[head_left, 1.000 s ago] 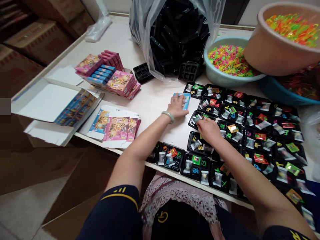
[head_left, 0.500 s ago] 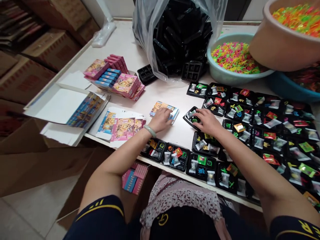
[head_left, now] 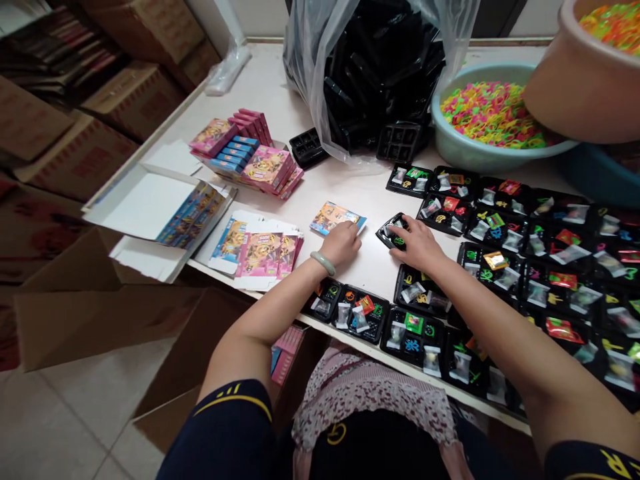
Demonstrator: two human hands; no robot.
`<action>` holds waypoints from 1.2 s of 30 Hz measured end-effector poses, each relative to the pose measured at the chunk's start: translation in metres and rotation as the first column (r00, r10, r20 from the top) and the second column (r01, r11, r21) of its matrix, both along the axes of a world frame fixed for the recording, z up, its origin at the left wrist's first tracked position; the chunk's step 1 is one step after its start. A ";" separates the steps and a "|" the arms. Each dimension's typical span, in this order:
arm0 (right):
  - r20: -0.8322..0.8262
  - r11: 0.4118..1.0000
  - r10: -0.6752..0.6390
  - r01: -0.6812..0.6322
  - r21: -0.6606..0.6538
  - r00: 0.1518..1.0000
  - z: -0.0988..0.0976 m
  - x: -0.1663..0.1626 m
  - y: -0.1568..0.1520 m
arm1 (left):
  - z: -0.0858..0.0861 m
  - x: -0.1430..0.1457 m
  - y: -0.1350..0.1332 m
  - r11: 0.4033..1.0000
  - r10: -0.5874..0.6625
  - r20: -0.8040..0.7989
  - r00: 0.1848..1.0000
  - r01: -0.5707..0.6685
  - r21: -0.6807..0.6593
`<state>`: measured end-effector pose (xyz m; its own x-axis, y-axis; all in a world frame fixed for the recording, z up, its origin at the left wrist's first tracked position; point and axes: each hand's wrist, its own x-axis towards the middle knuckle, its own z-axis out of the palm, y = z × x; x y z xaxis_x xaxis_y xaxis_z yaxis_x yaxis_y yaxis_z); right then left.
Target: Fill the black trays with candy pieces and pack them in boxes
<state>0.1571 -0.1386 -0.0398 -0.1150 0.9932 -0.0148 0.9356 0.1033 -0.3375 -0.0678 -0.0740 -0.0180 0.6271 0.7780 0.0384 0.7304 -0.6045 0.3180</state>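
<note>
My left hand [head_left: 343, 243], with a pale green bangle at the wrist, has its fingers curled onto the near edge of a small blue cartoon-printed box [head_left: 335, 217] that lies flat on the white table [head_left: 360, 190]. My right hand [head_left: 417, 245] grips a black plastic tray [head_left: 393, 232] of small toys and packets, a little to the right of the box. The tray sits apart from the rows of filled black trays [head_left: 525, 260] that cover the table's right side.
Stacked pink and blue boxes [head_left: 250, 155] and flat unfolded cartons [head_left: 257, 250] lie to the left, next to an open white carton [head_left: 155, 207]. A plastic bag of empty black trays [head_left: 380, 73] stands at the back. Basins of bright rubber bands [head_left: 493, 117] sit at the right.
My left hand slid the blue box leftward and toward me. My right hand pulled one black tray out of the rows to the left, toward the box.
</note>
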 end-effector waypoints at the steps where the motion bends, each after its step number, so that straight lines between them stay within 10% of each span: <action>1: -0.002 1.000 0.003 -0.003 0.018 1.000 -0.001 0.000 0.000 | -0.002 -0.002 0.002 0.999 -0.012 0.081 0.997 0.014 -0.029; 13: -0.018 0.999 0.032 -0.033 -0.019 0.999 0.001 0.000 0.002 | -0.015 -0.009 0.018 0.939 0.160 0.533 0.831 0.037 -0.341; 23: -0.270 0.884 0.466 -0.433 0.175 0.843 0.025 0.000 0.016 | 0.003 -0.018 0.028 0.850 0.343 0.610 0.714 0.040 -0.525; 36: -0.314 0.915 0.402 -0.368 0.163 0.860 -0.001 -0.019 0.030 | -0.008 -0.017 0.034 0.769 0.316 0.582 0.749 0.158 -0.620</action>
